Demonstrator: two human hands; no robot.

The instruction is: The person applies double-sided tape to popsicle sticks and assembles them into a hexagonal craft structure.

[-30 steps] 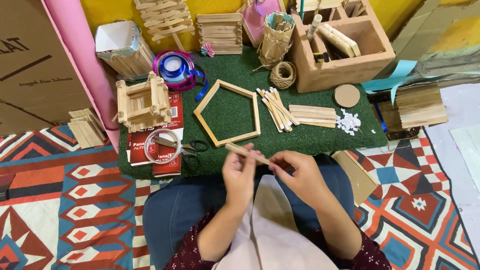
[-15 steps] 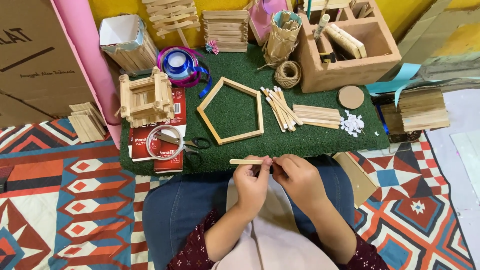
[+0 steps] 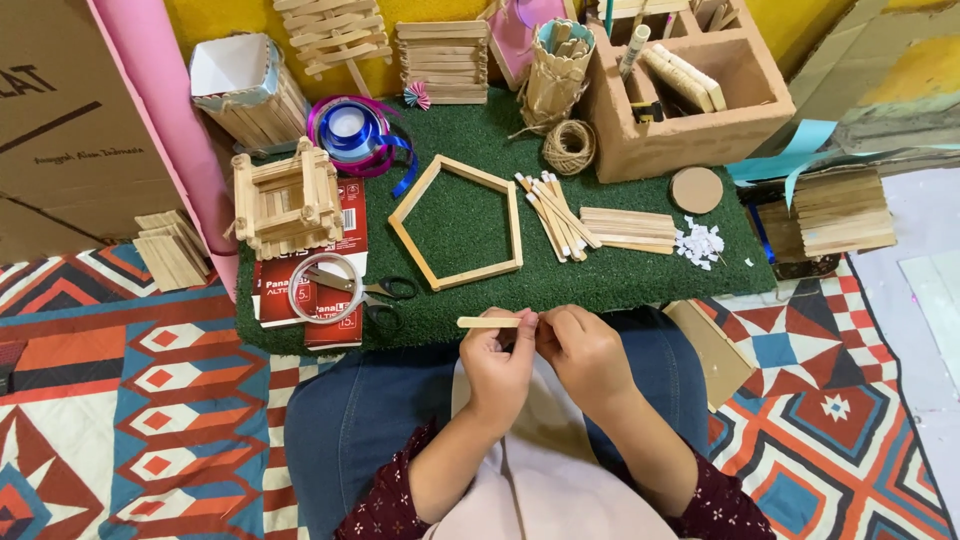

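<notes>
**Wooden stick pinched at lower centre**

Wooden craft stick (image 3: 488, 322) lies level between our fingers, just below the green mat (image 3: 620, 280). Our left hand (image 3: 500, 365) and right hand (image 3: 582, 350) press together, both pinching its right end. Above it sits a pentagon stick frame (image 3: 512, 215); scissors (image 3: 375, 295) lie left.

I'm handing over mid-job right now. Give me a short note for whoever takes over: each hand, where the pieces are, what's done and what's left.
Left hand: grip shut on the flat wooden stick, held level over the lap at the mat's near edge.
Right hand: fingertips pinch at the stick's right end; what they are doing there is too small to tell.
Pieces: stick pentagon frame lies flat mid-mat; loose sticks and a flat stack to its right; small white bits beyond; scissors and tape roll to the left.
Done: pentagon closed.
Left: the held stick is not yet placed anywhere.
</notes>
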